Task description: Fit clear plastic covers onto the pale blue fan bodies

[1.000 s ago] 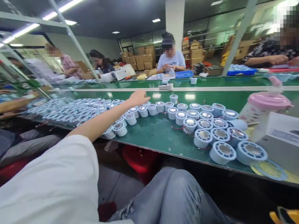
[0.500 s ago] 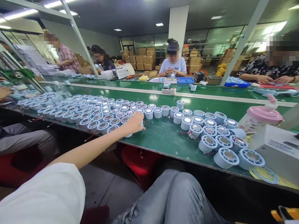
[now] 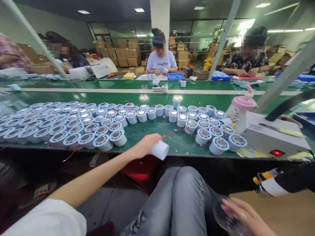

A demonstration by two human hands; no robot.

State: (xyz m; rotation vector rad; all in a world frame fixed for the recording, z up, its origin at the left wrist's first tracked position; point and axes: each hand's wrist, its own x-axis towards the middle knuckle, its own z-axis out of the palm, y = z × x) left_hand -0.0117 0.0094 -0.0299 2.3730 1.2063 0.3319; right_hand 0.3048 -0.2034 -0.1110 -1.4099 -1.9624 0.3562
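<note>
My left hand (image 3: 147, 144) is closed round a light blue cylindrical housing (image 3: 159, 150), tipped on its side just above the bench's front edge. A thin red wire trails from it toward the right. At the lower right, my right hand (image 3: 240, 209) is blurred; its fingers close on a clear plastic piece (image 3: 222, 216) whose exact kind I cannot make out. Many similar blue housings (image 3: 86, 139), with slotted rims and round metallic discs on top, stand in rows left of my left hand. A smaller group of housings (image 3: 203, 135) stands to its right.
A grey metal box (image 3: 265, 134) with a lit red switch sits right on the green bench (image 3: 145, 131). Behind it is a pink-lidded cup (image 3: 243, 103). A cardboard surface (image 3: 283, 209) lies low right, by a black-and-yellow tool (image 3: 268, 182). Several people work across the bench.
My left hand has come back from the left rows toward the bench's front edge with a housing in it. My right hand has come into view. The view has turned right.
</note>
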